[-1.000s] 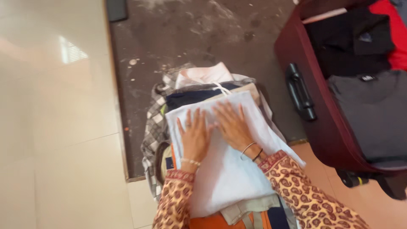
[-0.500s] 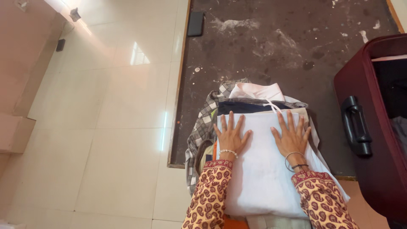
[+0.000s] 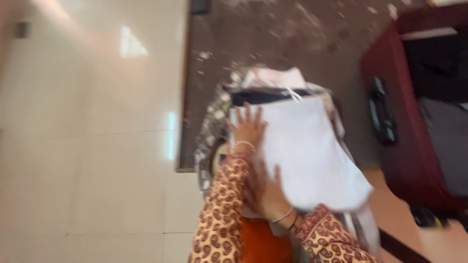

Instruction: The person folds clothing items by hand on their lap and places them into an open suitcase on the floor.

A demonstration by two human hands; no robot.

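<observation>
The frame is blurred by motion. A folded white cloth (image 3: 304, 148) lies on top of a pile of folded clothes (image 3: 263, 95) on the floor. My left hand (image 3: 246, 129), with a beaded bracelet, rests flat with spread fingers on the cloth's far-left edge. My right hand (image 3: 265, 192), with a bangle and a dark thread, sits at the cloth's near-left edge, fingers apart, touching the edge. Both forearms wear yellow patterned sleeves. An orange garment (image 3: 261, 243) shows under the pile nearest me.
An open maroon suitcase (image 3: 390, 73) with a black handle stands at the right, with dark clothes inside. The pile sits on a dark speckled floor slab (image 3: 292, 34). Glossy cream tiles (image 3: 87, 146) stretch to the left. A checked cloth (image 3: 209, 139) hangs off the pile's left side.
My right hand has moved from the cloth's right side to its near-left edge. My left hand has stayed on the left edge. The camera has swung, and the view is now blurred.
</observation>
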